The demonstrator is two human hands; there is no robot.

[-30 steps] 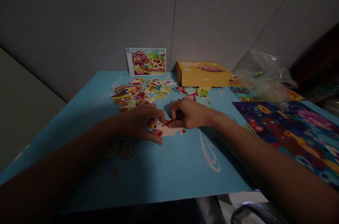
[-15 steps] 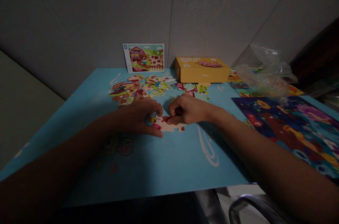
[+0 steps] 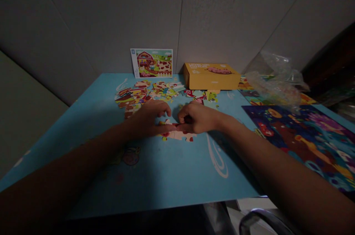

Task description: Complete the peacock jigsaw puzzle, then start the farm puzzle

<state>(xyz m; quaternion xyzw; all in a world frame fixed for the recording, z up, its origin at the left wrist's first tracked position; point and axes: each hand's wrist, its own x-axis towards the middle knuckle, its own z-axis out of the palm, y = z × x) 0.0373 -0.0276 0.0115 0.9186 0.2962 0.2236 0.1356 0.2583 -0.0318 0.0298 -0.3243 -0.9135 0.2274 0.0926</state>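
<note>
Several joined jigsaw puzzle pieces [image 3: 177, 135] with a cow pattern lie flat on the blue table between my hands. My left hand [image 3: 149, 118] reaches over their left end; its thumb lies across the cow-face part and the curled index finger stands apart from it. My right hand [image 3: 195, 116] is closed, with curled fingers and the thumb pressed on the upper edge of the joined pieces. The thumb tips nearly meet and hide part of the pieces. Beyond my hands is a spread of loose puzzle pieces [image 3: 163, 90].
A farm picture card [image 3: 154, 64] leans on the wall at the back. Beside it stands a yellow puzzle box [image 3: 213, 76]. At right lie a dark sea-themed puzzle [image 3: 299, 138] and a clear plastic bag [image 3: 280, 83]. The blue table's [image 3: 177, 179] front edge is near me.
My left thumb has moved up and right from below the cow face onto the joined pieces. My right hand stays nearly in place. The view has tilted slightly up.
</note>
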